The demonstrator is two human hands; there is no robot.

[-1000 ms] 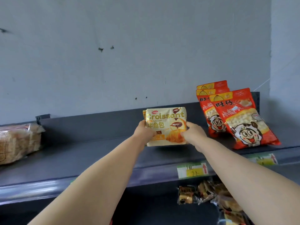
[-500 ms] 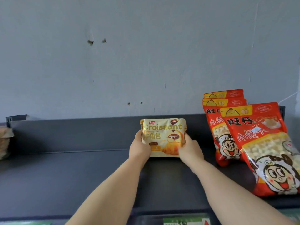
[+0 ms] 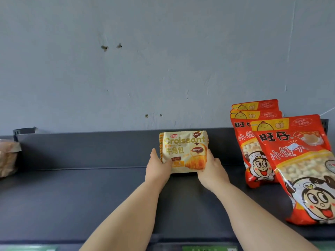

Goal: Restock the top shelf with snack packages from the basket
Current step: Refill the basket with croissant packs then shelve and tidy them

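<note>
Croissant pack (image 3: 183,151): upright against shelf (image 3: 72,196) back lip, face outward; left hand (image 3: 158,169), right hand (image 3: 211,171) clamp sides, steadying.

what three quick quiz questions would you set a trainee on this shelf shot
1. True or false: the left hand and right hand both hold the pale yellow plastic croissant packet upright on the dark grey metal shelf.
2. On which side of the packet do the red plastic snack bags stand? A) left B) right C) on top of it
3. How many red bags show?
Key: 1 true; 2 B; 3 three.
</note>
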